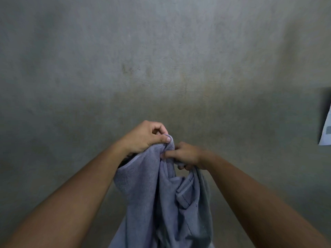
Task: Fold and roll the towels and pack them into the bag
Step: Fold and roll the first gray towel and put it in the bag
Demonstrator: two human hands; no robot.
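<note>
A lilac-grey towel (161,199) hangs bunched in front of me and runs out of view at the bottom edge. My left hand (145,136) pinches its top edge between thumb and fingers at the highest point. Just to the right and a little lower, my right hand (186,155) grips another fold of the same towel, fingers curled around the cloth. The two hands are close together, almost touching. No bag is in view.
A bare grey concrete surface (161,59) fills the whole view behind the hands. A pale sheet or cloth with a grey patch (326,129) shows at the right edge.
</note>
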